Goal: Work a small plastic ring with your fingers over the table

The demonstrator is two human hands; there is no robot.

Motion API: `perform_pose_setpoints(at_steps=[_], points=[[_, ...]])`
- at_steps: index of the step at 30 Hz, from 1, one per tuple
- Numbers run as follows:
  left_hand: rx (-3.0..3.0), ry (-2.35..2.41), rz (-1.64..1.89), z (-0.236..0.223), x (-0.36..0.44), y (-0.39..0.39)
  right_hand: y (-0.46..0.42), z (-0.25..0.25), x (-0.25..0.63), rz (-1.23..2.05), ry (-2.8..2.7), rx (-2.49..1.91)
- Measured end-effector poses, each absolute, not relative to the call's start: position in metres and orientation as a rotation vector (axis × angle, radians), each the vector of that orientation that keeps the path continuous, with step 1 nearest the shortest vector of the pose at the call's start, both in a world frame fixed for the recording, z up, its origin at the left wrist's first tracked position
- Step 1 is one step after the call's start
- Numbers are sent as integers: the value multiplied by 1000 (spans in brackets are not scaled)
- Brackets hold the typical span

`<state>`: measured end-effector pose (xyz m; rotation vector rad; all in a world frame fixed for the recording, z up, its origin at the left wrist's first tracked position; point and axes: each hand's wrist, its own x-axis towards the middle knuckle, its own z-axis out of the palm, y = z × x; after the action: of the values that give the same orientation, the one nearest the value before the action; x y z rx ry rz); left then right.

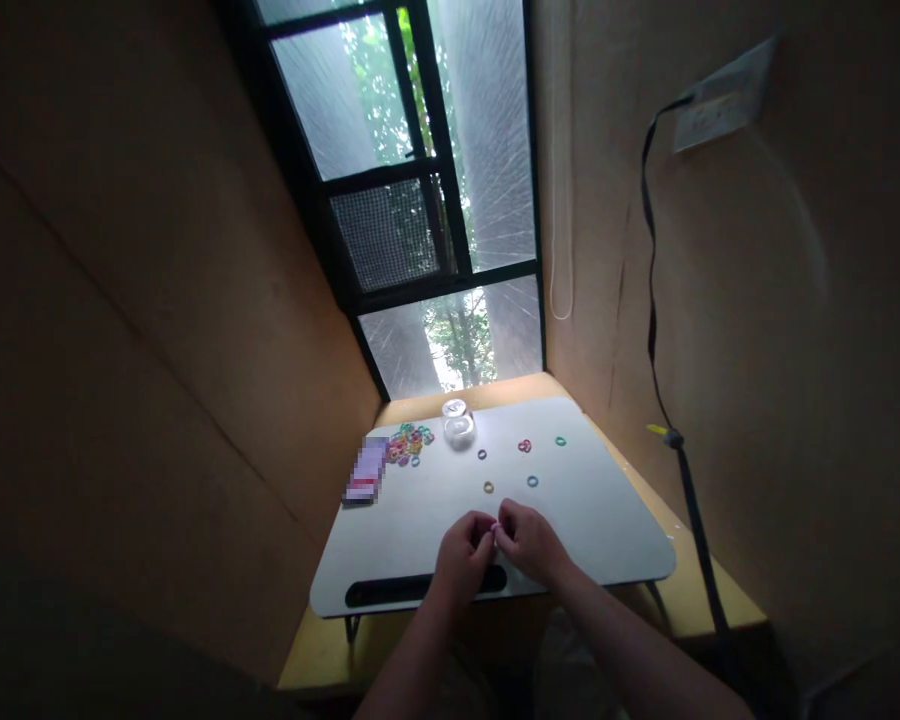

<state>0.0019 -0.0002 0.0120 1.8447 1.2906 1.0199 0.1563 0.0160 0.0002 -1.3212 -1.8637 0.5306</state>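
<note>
Dark-framed window (pixel 493 140) w/ mesh panel (pixel 382 232) at left; foliage (pixel 461 335) seen thru glass. Rt. wall (pixel 765 330): elec. outlet (pixel 722 110), blk. cable (pixel 652 250) plugged in, hanging; yel. tab (pixel 656 430) at cable joint (pixel 673 439). Looped wht. cord (pixel 562 318) hangs betw. window & outlet. Flat pixelated item (pixel 367 470), detail n/a, at wht. table's (pixel 607 510) left edge.

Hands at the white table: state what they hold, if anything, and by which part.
The left hand and right hand pinch a small pinkish item between them; which part each grips is too small to tell.
</note>
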Motion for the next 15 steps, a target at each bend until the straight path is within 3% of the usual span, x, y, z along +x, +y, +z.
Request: perform_pose_setpoints(at_steps=[15], points=[[1895,1312,999,10,-1,-2,16,-3,153,449,-1907,-1353]])
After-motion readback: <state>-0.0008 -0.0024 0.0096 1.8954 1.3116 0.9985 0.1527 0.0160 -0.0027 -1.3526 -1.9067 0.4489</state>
